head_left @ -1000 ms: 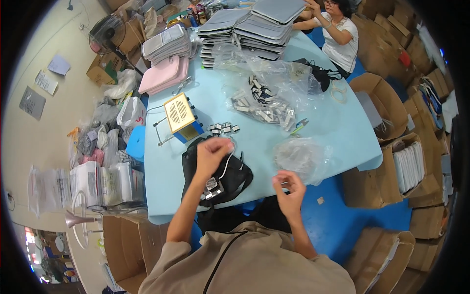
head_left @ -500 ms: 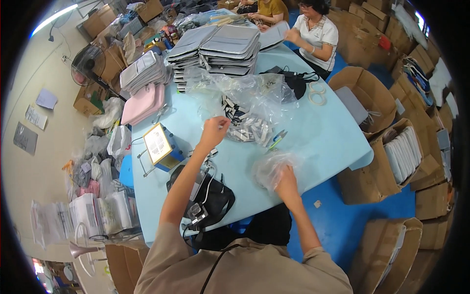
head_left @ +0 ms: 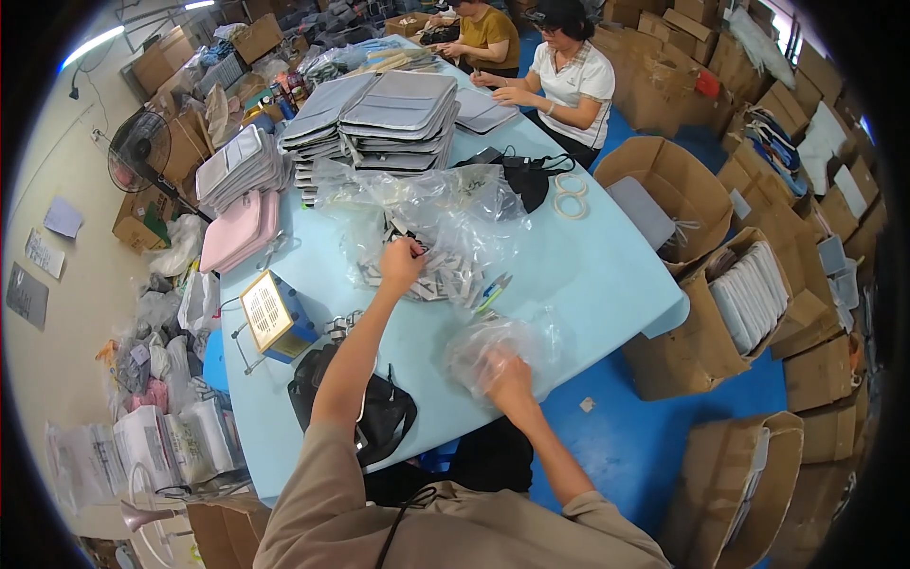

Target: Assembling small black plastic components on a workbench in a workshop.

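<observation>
My left hand (head_left: 402,264) is over a large clear plastic bag (head_left: 483,204) lying spread open on the table. Its fingers are bent together at a pile of small white and dark pieces (head_left: 447,277) in that bag; what they pinch is too small to make out. Near the table's front edge, my right hand (head_left: 507,377) grips a smaller clear plastic bag (head_left: 531,343), its fingers partly behind the film. Between the two bags lies a pair of green-handled snips (head_left: 493,292).
On the light-blue table (head_left: 607,275) stand stacked grey sleeves (head_left: 393,109), pink sleeves (head_left: 242,228), a blue box-shaped device (head_left: 275,315), a black bag (head_left: 384,417) and tape rings (head_left: 570,197). Two people work at the far side. Cartons (head_left: 701,322) line the right.
My left hand has shifted right, onto the pile. My right hand stays with the small bag, fingers further in the film. The white-shirted person's grey sleeve now lies flat. The whole view has shifted.
</observation>
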`<state>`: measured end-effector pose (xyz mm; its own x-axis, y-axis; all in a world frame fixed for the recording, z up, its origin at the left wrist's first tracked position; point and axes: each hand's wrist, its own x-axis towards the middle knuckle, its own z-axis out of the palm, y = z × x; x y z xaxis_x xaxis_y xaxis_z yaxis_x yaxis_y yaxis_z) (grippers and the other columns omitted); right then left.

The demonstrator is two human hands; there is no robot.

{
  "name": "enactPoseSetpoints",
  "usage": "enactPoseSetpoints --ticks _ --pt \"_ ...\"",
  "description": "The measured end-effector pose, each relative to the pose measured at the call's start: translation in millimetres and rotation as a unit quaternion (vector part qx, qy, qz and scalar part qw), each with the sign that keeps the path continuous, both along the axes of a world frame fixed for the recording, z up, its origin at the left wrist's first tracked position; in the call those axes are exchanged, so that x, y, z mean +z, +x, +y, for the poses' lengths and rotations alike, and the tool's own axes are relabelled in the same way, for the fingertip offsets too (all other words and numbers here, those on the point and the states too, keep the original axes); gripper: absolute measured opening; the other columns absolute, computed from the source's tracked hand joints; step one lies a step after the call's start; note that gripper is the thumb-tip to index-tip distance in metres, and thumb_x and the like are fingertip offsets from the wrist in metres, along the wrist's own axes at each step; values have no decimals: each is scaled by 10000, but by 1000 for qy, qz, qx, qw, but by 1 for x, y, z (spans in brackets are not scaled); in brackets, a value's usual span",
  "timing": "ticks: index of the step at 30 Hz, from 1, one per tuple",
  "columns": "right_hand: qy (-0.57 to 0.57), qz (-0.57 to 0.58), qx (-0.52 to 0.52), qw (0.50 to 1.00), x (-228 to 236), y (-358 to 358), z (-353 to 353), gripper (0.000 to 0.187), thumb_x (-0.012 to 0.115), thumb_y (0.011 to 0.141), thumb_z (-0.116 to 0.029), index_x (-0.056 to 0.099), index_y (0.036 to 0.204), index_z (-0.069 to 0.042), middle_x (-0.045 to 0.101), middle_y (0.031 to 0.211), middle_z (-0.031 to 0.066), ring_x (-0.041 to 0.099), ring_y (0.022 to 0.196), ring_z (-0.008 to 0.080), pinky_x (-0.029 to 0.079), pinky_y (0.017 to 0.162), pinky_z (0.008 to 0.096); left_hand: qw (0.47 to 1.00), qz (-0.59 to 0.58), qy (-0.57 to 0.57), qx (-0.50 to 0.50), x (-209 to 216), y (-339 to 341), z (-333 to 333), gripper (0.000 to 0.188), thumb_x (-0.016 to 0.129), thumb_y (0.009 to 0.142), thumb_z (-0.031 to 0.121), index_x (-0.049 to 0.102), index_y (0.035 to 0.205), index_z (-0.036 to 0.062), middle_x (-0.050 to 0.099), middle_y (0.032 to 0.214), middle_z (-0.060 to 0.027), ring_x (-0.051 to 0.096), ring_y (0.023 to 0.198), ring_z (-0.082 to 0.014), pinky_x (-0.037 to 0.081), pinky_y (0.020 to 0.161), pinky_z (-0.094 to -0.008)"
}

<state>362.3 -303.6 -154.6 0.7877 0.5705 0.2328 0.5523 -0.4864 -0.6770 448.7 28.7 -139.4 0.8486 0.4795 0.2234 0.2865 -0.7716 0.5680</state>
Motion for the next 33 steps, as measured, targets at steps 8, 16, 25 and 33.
enactPoseSetpoints --ticks 8,16,25,33 --pt "88 41 -4 995 3 -2 -14 193 689 815 -30 725 1003 -54 719 1009 163 696 882 361 567 756 430 968 -191 -163 20 55 -79 -40 178 808 860 132 738 950 -5 743 816 -89 685 685 -150 524 611 -284" --pt "358 362 -67 858 44 -22 -48 77 699 943 -4 689 1005 40 740 966 91 704 887 151 544 829 268 862 -208 -460 45 82 -234 -157 155 761 923 99 718 1022 -12 717 833 -38 669 706 -80 450 550 -203" --pt "461 512 -62 722 63 -81 -76 128 662 982 -8 669 1103 35 730 1071 123 689 971 173 535 921 297 787 -146 -599 11 49 -288 -258 175 757 942 117 699 1058 1 717 862 -22 675 736 -67 444 571 -189" --pt "416 612 20 672 69 -100 -70 139 688 965 -25 694 1092 32 737 1040 117 694 923 166 556 855 264 799 -163 -579 -25 67 -309 -246 194 776 931 125 704 1063 3 691 842 -6 662 722 -71 437 562 -186"
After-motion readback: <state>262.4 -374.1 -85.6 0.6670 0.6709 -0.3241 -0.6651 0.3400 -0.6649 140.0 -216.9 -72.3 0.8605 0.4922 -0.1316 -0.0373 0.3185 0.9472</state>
